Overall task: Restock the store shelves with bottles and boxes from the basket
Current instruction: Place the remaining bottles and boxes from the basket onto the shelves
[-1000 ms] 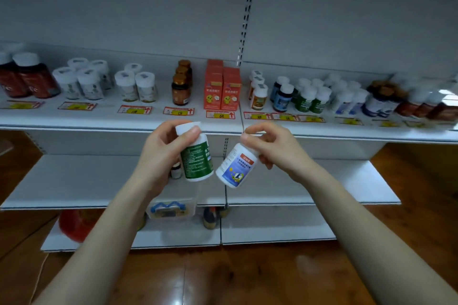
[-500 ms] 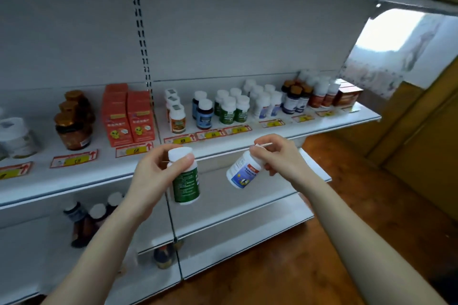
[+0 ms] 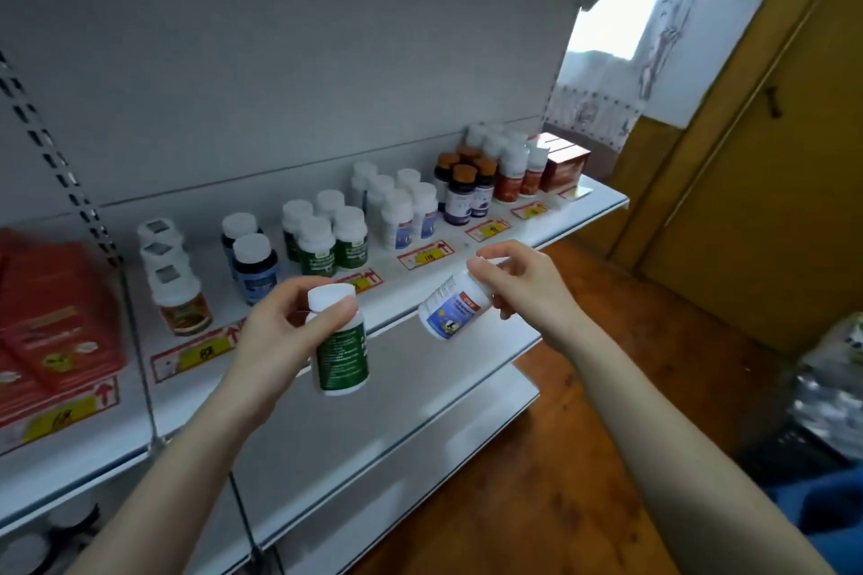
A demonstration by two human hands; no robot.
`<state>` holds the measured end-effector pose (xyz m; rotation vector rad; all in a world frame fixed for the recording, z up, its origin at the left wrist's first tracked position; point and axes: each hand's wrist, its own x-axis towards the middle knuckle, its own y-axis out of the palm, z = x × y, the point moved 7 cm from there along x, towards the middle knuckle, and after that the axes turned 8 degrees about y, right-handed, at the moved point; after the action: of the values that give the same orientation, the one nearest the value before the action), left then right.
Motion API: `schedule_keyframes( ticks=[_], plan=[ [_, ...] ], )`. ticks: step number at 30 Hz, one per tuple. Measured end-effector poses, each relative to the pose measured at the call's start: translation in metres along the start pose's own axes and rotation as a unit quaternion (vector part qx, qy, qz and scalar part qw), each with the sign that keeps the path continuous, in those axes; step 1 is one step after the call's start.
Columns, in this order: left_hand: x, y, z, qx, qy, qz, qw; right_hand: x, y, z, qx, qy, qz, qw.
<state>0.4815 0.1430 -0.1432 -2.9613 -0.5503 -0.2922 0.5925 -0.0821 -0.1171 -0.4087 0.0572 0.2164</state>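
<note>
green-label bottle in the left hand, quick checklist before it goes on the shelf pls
1. Grip of the left hand on the green-label bottle: fingers wrapped round it, bottle upright. Ok.
2. Its white cap: on. Ok.
3. Matching green-label row on the shelf: in view, just beyond the hand. Ok.
4. Free spot in front of that row: partly hidden by the hand. Cannot tell.
5. Grip of the right hand on the blue-label bottle: pinched at the cap end, bottle tilted, apart from the other bottle. Ok.

Wooden floor, yellow door
</note>
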Motion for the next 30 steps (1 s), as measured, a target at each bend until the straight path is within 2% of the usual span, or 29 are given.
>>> schedule_keyframes(
  ticks=[7,15,19,23,30],
  plan=[
    [0.059,0.028,0.001,0.008,0.000,-0.058,0.998,0.099,-0.015,0.028,0.053,-0.053,-0.011,0.997],
    [0.095,0.040,-0.010,0.034,-0.012,-0.207,0.978,0.234,-0.015,0.098,0.051,-0.135,0.047,0.988],
    [0.097,0.039,-0.018,0.066,-0.002,-0.267,0.961,0.279,0.016,0.128,-0.075,-0.181,0.061,0.979],
    [0.096,0.036,-0.017,0.074,-0.012,-0.293,0.953,0.309,0.058,0.127,-0.204,-0.188,0.126,0.952],
    [0.101,0.035,-0.020,0.077,-0.013,-0.309,0.948,0.323,0.101,0.105,-0.306,-0.159,0.207,0.915]
  ],
)
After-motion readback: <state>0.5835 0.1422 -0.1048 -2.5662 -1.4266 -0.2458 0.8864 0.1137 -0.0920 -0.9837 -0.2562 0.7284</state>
